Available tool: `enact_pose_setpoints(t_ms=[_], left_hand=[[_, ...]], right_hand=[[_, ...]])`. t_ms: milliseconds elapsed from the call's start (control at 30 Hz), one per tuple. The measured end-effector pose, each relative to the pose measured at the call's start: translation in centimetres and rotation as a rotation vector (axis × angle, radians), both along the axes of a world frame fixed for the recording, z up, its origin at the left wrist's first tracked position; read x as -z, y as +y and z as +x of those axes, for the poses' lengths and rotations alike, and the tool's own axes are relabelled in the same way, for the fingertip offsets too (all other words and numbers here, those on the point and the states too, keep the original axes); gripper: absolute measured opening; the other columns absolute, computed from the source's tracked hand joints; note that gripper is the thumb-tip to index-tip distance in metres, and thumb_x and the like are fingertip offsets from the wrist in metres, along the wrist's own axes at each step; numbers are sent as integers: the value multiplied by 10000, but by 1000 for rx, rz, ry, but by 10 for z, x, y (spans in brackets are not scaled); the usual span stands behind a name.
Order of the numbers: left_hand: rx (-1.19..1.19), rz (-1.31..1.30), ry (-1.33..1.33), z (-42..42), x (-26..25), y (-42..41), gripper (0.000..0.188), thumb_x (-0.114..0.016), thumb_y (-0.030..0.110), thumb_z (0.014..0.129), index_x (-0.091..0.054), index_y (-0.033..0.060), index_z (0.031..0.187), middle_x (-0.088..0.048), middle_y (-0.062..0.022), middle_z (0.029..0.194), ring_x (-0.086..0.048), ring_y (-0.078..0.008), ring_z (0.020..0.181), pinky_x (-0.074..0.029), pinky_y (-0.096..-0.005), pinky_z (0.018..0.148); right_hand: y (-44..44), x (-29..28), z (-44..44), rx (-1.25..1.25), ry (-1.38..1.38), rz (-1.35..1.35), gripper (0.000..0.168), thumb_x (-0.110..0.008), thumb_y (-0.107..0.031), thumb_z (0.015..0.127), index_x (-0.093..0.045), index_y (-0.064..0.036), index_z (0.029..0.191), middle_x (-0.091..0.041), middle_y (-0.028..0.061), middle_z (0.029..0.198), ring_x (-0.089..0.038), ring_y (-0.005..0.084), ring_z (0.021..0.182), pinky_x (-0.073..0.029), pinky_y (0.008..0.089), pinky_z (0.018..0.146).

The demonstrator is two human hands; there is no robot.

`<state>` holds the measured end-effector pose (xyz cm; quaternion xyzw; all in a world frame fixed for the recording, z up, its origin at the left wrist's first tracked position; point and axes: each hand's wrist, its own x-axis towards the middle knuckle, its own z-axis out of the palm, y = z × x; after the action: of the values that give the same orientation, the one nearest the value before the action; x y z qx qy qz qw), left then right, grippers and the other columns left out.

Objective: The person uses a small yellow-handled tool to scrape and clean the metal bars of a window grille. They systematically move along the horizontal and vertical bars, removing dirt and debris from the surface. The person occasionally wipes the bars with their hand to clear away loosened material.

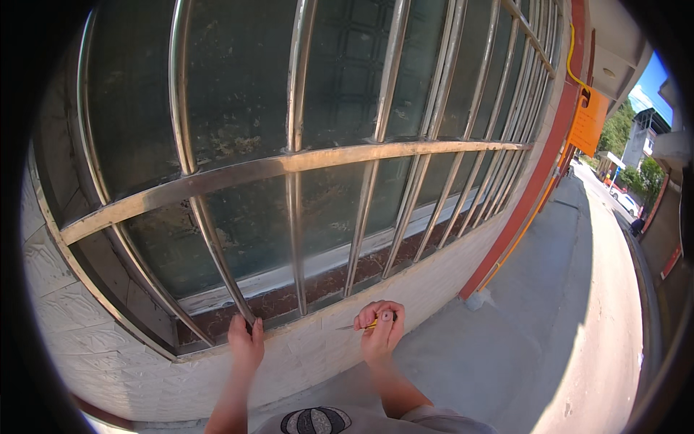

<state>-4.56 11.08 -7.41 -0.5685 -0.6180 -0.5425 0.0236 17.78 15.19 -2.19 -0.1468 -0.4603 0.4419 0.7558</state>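
Before me stands a window behind a metal security grille (233, 176) of upright bars and a flat crossbar. My left hand (247, 340) grips the lower end of one upright bar (219, 257), close to the grille's bottom rail. To the right, in front of the pale tiled wall, my right hand (381, 328) is closed around a screwdriver (373, 324) with a yellow and dark handle. Its thin shaft points left towards my left hand and looks apart from the grille. Most of the handle is hidden by my fingers.
Below the grille runs the textured tile wall (303, 352). A red-brown corner strip (507, 211) with a yellow pipe (520, 230) beside it stands at the right, and an orange sign (590, 122) hangs above. Concrete paving (488, 347) meets a sunlit road (602, 293) with a parked white car (626, 203).
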Motion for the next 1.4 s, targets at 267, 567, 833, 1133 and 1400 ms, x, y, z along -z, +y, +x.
enact_pose_setpoints(t_ms=[267,567,833,1133,1400], left_hand=[[26,181,-517,21,-51,27,186,-564,141,832,-451,44,721,-439,6,554,-387,-66,476,-343,-236,453],[-157,217,-696,15,-44,43,375,-582,159,830,-342,79,554,-336,61,518,-281,-38,506,-255,-234,423],[-294,314,-576,29,-46,47,356,-582,123,818,-344,45,566,-326,36,494,-272,-47,507,-269,-245,422],[-278,301,-551,26,-40,42,293,-577,89,809,-384,33,597,-349,16,472,-292,-57,477,-286,-245,422],[-206,330,-478,26,-51,40,292,-589,85,805,-385,30,604,-382,8,479,-324,-60,473,-311,-239,426]], right_hand=[[83,-36,48,-172,-239,-87,167,-429,-212,908,-409,-53,957,-413,35,676,-400,92,541,-347,229,441],[171,-102,9,-218,-350,154,218,-446,-238,909,-431,-38,993,-480,36,647,-457,90,503,-385,216,428],[199,-155,-26,-493,-73,162,105,-476,-160,878,-432,-75,836,-421,25,590,-433,122,434,-316,238,365],[197,-220,-55,-321,55,289,96,-449,-163,894,-410,-80,866,-408,36,533,-407,123,396,-333,266,344],[213,-269,-53,-145,195,548,307,-402,-377,904,-391,-76,842,-392,27,509,-387,122,366,-324,247,321]])
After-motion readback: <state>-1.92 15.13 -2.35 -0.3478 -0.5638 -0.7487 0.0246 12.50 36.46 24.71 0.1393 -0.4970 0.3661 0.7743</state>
